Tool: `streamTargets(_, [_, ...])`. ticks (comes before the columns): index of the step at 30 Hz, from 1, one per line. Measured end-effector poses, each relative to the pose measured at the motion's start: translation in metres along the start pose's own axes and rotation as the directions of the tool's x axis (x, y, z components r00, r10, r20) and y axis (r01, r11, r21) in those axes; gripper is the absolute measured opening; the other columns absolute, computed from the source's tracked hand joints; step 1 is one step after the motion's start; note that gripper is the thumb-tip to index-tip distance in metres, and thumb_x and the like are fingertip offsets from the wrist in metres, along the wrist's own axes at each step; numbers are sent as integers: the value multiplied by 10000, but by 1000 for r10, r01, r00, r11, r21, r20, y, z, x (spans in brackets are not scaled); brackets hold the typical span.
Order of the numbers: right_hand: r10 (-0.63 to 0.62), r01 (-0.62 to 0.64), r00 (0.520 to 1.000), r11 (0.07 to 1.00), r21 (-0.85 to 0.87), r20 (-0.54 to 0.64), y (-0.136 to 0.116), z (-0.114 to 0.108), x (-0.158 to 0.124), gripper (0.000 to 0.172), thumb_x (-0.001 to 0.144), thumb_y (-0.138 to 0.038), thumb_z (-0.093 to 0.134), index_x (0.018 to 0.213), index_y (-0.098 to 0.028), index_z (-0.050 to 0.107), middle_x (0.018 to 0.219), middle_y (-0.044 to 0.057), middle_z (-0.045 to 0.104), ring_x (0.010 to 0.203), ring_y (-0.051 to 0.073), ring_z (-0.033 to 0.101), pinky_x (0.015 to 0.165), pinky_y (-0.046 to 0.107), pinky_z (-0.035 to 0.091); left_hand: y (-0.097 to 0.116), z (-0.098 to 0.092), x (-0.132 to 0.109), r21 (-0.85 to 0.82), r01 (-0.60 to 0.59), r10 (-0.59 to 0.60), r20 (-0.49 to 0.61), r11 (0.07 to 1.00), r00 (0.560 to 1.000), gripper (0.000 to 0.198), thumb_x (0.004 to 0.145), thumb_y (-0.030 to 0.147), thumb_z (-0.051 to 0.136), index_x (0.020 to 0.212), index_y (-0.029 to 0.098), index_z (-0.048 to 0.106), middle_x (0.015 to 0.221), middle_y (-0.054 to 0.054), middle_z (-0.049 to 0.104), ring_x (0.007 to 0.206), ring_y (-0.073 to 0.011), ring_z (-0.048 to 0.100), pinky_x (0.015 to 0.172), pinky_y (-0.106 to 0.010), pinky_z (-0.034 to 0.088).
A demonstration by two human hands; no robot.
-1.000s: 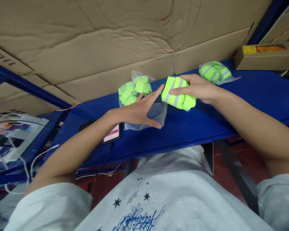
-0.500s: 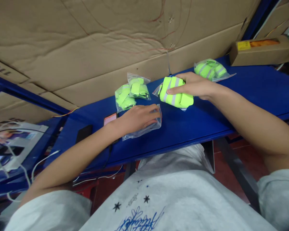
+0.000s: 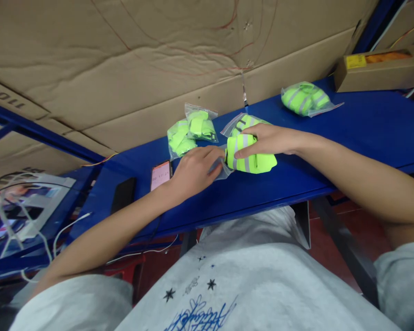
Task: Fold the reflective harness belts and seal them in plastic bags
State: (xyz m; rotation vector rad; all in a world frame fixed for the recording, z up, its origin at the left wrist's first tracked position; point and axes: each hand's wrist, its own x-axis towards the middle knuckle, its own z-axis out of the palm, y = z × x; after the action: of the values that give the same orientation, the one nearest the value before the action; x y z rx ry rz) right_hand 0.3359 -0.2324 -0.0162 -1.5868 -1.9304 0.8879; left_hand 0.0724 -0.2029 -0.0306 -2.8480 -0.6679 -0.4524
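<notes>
My right hand (image 3: 269, 140) is closed around a folded neon yellow-green reflective vest (image 3: 251, 161) with grey stripes, thumb on its front. My left hand (image 3: 198, 170) pinches a clear plastic bag (image 3: 224, 172), whose edge meets the vest's left end. How far the vest reaches into the bag, I cannot tell. Just behind the held vest lies a bagged vest (image 3: 244, 121), partly covered by my right hand. Two more bagged neon bundles, a left one (image 3: 179, 140) and an overlapping right one (image 3: 200, 126), lie beyond my left hand.
Farther right on the blue table (image 3: 376, 124) lies another bagged neon bundle (image 3: 301, 99), with an open cardboard box (image 3: 382, 76) behind it. A lit phone (image 3: 161, 174) and a black flat object (image 3: 123, 194) sit by my left forearm. Cardboard sheeting (image 3: 141, 87) backs the table.
My right hand has drawn the folded vest nearer, uncovering the bagged vest behind it. My left hand has lifted the plastic bag's edge against the vest's left end.
</notes>
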Motion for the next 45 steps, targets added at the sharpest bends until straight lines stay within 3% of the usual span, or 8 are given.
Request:
streamTargets(5, [20,-13,999,981,-193,34,2,8,5,376,804,-547,835,927,-205,739,977,95,765,901,298,720,709,358,539,2,6,-1,-224,69,-64,30,972,998,225,1007,277,544,1219,202,554,1401,-131,646,1336,-265,621,1140,-454,487])
streamTargets(10, [-21,34,999,959,-280,50,7,12,9,436,820,-622,792,881,-197,711,923,95,758,841,274,714,650,328,493,-5,5,3,-436,168,3,366,884,931,1102,776,671,823,1610,263,229,1704,-185,302,1577,-381,347,1302,-608,292])
streamTargets(16, [30,-22,991,998,-66,127,6,20,7,476,899,-683,674,935,-214,744,995,104,779,865,269,732,626,321,527,-11,18,7,-461,273,-92,378,845,921,1361,676,770,849,1685,304,63,1754,-181,175,1590,-418,306,1300,-646,262])
streamTargets(23, [156,-126,968,979,-160,198,-12,25,-3,554,971,-705,547,1015,-170,689,802,104,725,464,181,606,438,320,429,-7,22,1,-525,260,-94,321,810,942,1346,675,738,867,1685,281,104,1666,-201,345,1502,-407,433,1246,-608,353])
streamTargets(27, [131,-109,984,978,-180,118,-8,24,-2,522,935,-644,651,1229,-217,595,915,82,722,555,183,626,451,308,415,-7,23,0,-519,261,-95,325,814,941,1431,609,829,847,1696,304,77,1678,-201,320,1534,-430,373,1269,-631,305])
streamTargets(36, [62,-51,989,995,-84,134,-3,29,-1,373,924,-568,700,1023,-231,578,895,44,689,765,197,636,542,289,403,-2,16,8,-454,386,-115,517,803,848,1484,564,904,800,1706,268,97,1758,-208,141,1637,-465,102,1307,-680,177])
streamTargets(40, [59,-45,995,983,-180,75,-1,31,2,493,869,-611,750,1115,-217,581,908,60,708,812,228,655,597,305,416,-1,21,7,-398,348,-107,515,849,850,1393,585,924,764,1677,251,220,1698,-222,275,1599,-468,226,1297,-676,189])
streamTargets(45, [-140,146,989,929,-340,41,-2,31,0,453,932,-648,654,862,-201,675,813,75,697,803,230,628,661,323,357,3,24,7,-390,326,-91,512,861,854,1366,653,924,716,1682,199,186,1697,-235,251,1603,-439,215,1309,-650,166])
